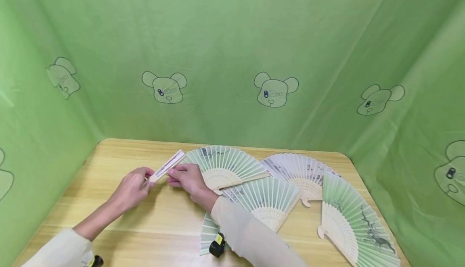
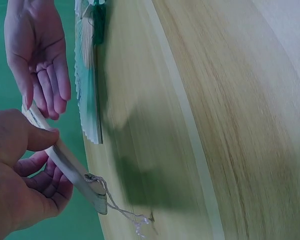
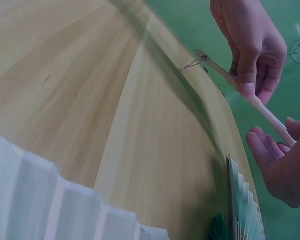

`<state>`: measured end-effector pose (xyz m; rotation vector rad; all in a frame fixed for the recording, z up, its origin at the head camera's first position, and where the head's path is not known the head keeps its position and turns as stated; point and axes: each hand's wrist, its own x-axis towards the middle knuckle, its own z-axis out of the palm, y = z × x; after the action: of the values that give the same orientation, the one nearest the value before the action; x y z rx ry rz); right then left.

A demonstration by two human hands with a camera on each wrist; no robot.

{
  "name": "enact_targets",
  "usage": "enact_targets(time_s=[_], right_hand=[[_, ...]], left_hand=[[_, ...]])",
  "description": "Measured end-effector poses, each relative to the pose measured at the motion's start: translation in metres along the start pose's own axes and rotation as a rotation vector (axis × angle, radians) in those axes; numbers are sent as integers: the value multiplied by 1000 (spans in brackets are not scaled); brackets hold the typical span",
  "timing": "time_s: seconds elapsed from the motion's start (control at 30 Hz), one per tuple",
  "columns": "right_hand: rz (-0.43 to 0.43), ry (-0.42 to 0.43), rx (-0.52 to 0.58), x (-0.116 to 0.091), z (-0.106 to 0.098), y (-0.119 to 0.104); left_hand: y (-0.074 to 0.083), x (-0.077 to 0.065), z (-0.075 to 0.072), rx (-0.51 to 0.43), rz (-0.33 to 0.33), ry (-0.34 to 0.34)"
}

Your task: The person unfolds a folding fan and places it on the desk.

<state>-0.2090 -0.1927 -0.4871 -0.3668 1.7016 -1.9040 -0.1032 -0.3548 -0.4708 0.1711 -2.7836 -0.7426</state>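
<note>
A folded hand fan (image 1: 168, 165), pale with a printed strip along its edge, is held tilted above the left part of the table. My left hand (image 1: 132, 186) pinches its near end between thumb and fingers. At the far end, my right hand (image 1: 190, 180) has its thumb on the fan, with the other fingers beneath. A thin cord loop (image 2: 110, 192) with small beads hangs from the rivet end in the left wrist view. Just right of the hands lies a spread pale green fan (image 1: 221, 162), its tip side near the folded one.
Spread fans overlap on the wooden table (image 1: 156, 238): a light green one (image 1: 267, 196), a lilac-white one (image 1: 301, 170), a darker green one (image 1: 363, 222) and one (image 1: 207, 234) partly under my right sleeve. Green curtain (image 1: 225, 37) surrounds the table's back and sides.
</note>
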Motion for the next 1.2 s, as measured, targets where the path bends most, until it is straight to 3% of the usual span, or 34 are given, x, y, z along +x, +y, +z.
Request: enact_targets(time_s=[0.4,0.53,0.63,0.83,1.2], right_hand=[[-1,30,112,0,2,-3],[-17,21,133,-1,3,-4],[-35,16,132,-1,3,-5],[-54,11,134,-1,3,-4],[-72,-11,137,-2,6,-6]], left_hand=[[7,0,-3,-93,-24,-26],[9,1,-5,-148,-61,-68],[10,2,-7,-202,-98,-119],[4,4,-12,-306,-108,-200],[-3,6,-20,-600,-216,-266]])
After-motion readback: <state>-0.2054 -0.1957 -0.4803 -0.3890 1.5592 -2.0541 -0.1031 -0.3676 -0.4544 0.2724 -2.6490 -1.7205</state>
